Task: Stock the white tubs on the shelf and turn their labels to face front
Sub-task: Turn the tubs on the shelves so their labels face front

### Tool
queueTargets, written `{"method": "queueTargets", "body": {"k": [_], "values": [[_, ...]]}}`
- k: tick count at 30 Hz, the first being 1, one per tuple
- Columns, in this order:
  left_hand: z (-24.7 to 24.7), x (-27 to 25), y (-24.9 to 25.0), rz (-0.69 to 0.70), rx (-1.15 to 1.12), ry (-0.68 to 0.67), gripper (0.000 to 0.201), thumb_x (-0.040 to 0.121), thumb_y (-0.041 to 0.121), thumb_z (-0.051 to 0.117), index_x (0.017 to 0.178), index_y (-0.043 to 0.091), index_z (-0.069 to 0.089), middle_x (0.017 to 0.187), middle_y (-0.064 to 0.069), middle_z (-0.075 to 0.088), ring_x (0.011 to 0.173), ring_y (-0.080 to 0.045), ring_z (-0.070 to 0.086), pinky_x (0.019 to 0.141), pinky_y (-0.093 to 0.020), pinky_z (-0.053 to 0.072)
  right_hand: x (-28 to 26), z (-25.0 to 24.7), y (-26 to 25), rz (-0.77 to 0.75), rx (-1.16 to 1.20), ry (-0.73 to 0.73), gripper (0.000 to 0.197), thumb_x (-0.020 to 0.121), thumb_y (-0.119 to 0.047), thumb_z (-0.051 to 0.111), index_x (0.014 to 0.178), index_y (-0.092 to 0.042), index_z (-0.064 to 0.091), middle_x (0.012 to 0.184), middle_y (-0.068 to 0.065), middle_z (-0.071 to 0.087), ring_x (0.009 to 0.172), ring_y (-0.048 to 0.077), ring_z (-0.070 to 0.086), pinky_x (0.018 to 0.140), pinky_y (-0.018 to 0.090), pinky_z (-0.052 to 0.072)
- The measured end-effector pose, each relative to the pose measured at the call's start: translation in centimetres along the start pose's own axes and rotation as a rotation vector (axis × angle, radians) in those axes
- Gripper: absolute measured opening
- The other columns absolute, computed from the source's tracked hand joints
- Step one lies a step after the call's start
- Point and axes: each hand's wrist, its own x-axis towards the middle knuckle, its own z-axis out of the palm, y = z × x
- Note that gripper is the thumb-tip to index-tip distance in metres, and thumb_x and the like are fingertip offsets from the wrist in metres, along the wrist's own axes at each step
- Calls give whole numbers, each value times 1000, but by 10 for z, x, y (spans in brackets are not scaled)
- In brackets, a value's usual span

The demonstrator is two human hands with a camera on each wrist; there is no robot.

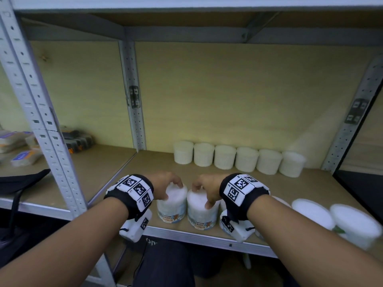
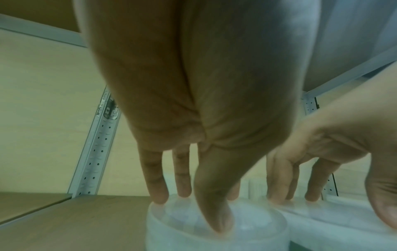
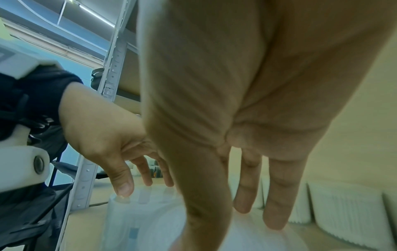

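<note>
Two white tubs stand side by side at the shelf's front edge, both "Cotton Buds" labels facing me. My left hand (image 1: pixel 169 184) grips the lid of the left tub (image 1: pixel 172 210) from above; fingertips (image 2: pixel 159 198) sit on the far rim and the thumb on the near rim of this tub (image 2: pixel 257 231). My right hand (image 1: pixel 204 189) holds the right tub (image 1: pixel 202 214) the same way, its fingers (image 3: pixel 275 217) curled over the lid of that tub (image 3: pixel 247 239). The two tubs touch or nearly touch.
Several white tubs (image 1: pixel 238 159) line the back of the shelf board (image 1: pixel 145 162). More tubs (image 1: pixel 331 218) stand at the front right, one partly hidden behind my right wrist. A grey upright post (image 1: pixel 41 121) divides off the left bay, which holds flat packs (image 1: pixel 20 146).
</note>
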Motion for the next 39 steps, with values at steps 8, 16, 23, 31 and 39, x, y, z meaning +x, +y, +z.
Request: {"method": "queueTargets", "body": {"k": [8, 16, 23, 31, 39], "values": [[-2, 6, -3, -46, -104, -52, 59, 82, 5, 62, 136, 25, 47, 140, 1, 47, 123, -18, 49, 98, -27, 42, -1, 0, 9, -23, 102, 6, 65, 80, -16, 75, 139, -20, 46, 143, 1, 46, 127, 25, 50, 102, 38, 45], [-26, 33, 16, -62, -225, 31, 57, 89, 12, 58, 142, 15, 38, 144, -5, 45, 130, -19, 46, 102, -26, 39, -11, -7, 62, 58, 272, 122, 54, 88, -29, 65, 137, -14, 47, 138, 3, 52, 124, 21, 52, 101, 30, 43], [-49, 88, 63, 17, -225, 155, 52, 89, 21, 59, 139, 16, 43, 140, -4, 48, 125, -19, 49, 98, -25, 41, -29, -17, 153, 224, 326, 240, 40, 88, -31, 64, 126, -18, 59, 128, 1, 58, 114, 19, 58, 96, 28, 46], [-70, 185, 138, 150, -235, 205, 47, 92, 27, 57, 136, 15, 45, 138, -6, 46, 123, -23, 49, 99, -29, 41, -31, -23, 264, 437, 349, 374, 32, 90, -30, 61, 119, -16, 62, 126, 4, 58, 112, 21, 57, 89, 25, 44], [-67, 292, 203, 243, -259, 178, 45, 94, 30, 54, 135, 13, 44, 135, -9, 43, 121, -25, 47, 102, -33, 41, -15, -9, 364, 591, 358, 402, 32, 93, -30, 55, 120, -12, 58, 134, 7, 50, 120, 23, 50, 99, 30, 42]]}}
